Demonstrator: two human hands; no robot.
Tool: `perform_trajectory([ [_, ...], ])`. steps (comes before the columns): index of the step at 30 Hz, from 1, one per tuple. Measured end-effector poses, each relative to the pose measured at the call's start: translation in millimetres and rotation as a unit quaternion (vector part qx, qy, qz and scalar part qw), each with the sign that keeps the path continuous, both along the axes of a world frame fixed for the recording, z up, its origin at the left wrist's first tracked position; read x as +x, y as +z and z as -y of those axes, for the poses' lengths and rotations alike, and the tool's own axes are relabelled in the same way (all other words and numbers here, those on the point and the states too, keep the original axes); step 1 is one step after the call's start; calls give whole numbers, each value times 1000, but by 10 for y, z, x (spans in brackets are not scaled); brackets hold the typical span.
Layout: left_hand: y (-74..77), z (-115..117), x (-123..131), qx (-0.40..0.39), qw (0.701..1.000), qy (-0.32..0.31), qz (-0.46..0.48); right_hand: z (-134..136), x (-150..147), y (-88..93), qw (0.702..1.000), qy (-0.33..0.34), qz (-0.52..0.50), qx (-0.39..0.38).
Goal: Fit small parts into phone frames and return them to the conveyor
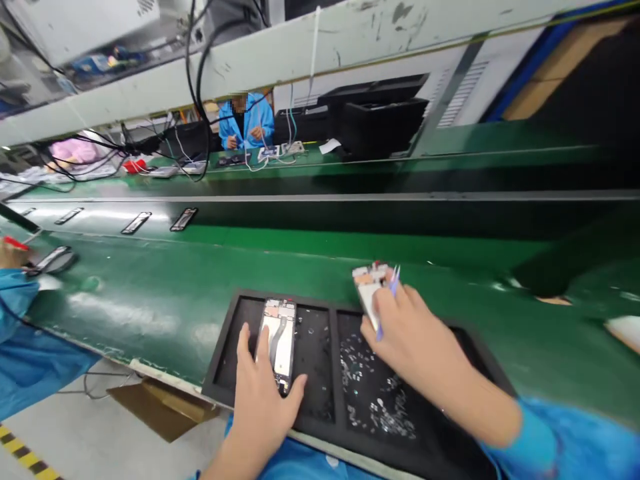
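My left hand (263,407) spreads its fingers over an opened phone (284,333) lying in the left compartment of a black foam tray (337,373). Its fingertips are at the phone's left edge and the thumb is near the lower right; whether they press on it I cannot tell. Above the tray's right compartment, my right hand (415,333) grips a second opened phone (367,293), tilted, with its inner parts showing. Purple tweezers (394,283) are in the same hand, tips pointing up. Beneath that hand, many tiny clear and silvery pieces (385,413) lie scattered in the compartment.
Several phones (136,223) lie along the green bench's (150,280) far strip at left. A neighbour's blue sleeve (17,300) enters at the left edge. Across the bench sits a person in blue (260,120). Black cables (200,87) hang from the overhead beam (350,40).
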State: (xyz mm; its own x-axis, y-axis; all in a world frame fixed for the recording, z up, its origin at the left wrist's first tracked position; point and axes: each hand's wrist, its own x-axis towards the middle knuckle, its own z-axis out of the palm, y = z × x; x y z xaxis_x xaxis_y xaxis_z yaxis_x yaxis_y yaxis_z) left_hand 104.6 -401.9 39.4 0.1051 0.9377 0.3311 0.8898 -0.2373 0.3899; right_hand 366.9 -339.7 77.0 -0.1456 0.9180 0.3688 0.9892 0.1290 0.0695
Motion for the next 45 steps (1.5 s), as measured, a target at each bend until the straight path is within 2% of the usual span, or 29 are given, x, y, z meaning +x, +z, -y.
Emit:
perform_trajectory([
  [3,-191,93,109,98,995,18,31,-540,462,-80,995,-64,-63,-48],
  [5,-215,77,168,137,987,25,83,-922,692,-231,975,-125,-162,-86],
  [9,-188,200,290,160,973,33,166,-1445,924,-529,958,-182,-204,-83],
  [14,-221,531,535,169,963,28,208,-1627,1084,-697,945,-205,-246,-66],
  [19,-197,599,756,135,979,14,155,-1630,1200,-775,941,-195,-273,-50],
  [22,-151,572,831,136,985,19,102,-1592,1190,-700,938,-197,-284,-22],
  [25,-115,563,855,99,992,28,68,-1440,1103,-497,920,-178,-345,52],
  [27,-102,565,858,77,995,31,64,-1228,991,-362,882,-100,-456,66],
  [29,-94,565,866,84,994,32,63,-924,850,-291,805,20,-593,-4],
  [30,-93,560,873,91,994,31,61,-746,781,-285,773,68,-629,-43],
  [31,-95,552,881,93,993,29,59,-563,721,-294,759,108,-638,-69],
  [32,-100,540,891,94,994,26,56,-384,675,-313,762,123,-632,-76],
  [33,-108,524,901,93,994,24,52,-219,647,-336,777,124,-613,-75],
  [35,-137,488,915,95,994,19,45,41,638,-373,825,126,-546,-70],
  [38,-181,450,903,117,992,7,40,223,692,-387,873,179,-450,-64],
  [41,-179,459,840,126,991,-30,44,244,752,-379,886,239,-389,-82],
  [45,-127,536,691,109,991,-69,39,231,785,-381,892,249,-364,-98],
])
